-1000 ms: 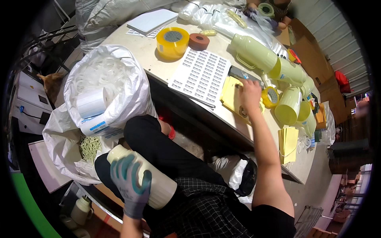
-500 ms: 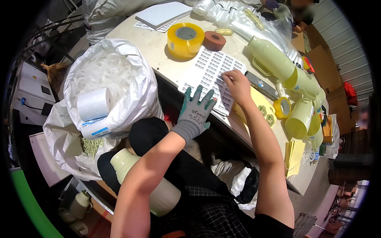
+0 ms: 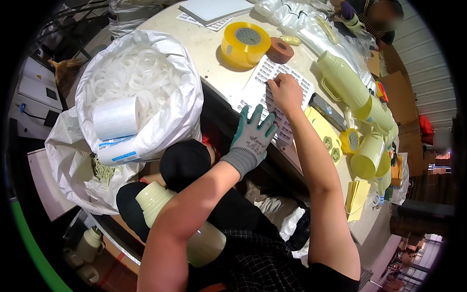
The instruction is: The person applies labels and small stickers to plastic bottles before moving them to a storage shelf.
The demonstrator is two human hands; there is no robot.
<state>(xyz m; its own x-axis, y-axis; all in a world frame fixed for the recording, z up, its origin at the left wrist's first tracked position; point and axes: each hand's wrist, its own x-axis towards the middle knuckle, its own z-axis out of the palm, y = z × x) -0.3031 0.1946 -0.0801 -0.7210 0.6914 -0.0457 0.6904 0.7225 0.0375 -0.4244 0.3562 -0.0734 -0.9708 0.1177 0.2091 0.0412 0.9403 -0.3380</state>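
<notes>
A white sheet of printed labels lies on the table in front of me. My left hand, in a grey and green glove, rests with spread fingers on its near edge. Bare, my right hand is bent over the sheet's upper middle, thumb and forefinger pinched together against the labels. Whatever is between those fingertips is too small to make out. Across my lap, partly under my left forearm, lies a pale green thermos jug.
Beyond the sheet sit a yellow tape roll and a brown tape roll. Green jugs lie along the right, near a dark bar and yellow cards. A white sack of clear rings stands left. Another person is at far right.
My right hand has moved up and left over the label sheet, its fingertips drawing into a pinch. The left hand stays on the near edge. The whole view has shifted slightly.
</notes>
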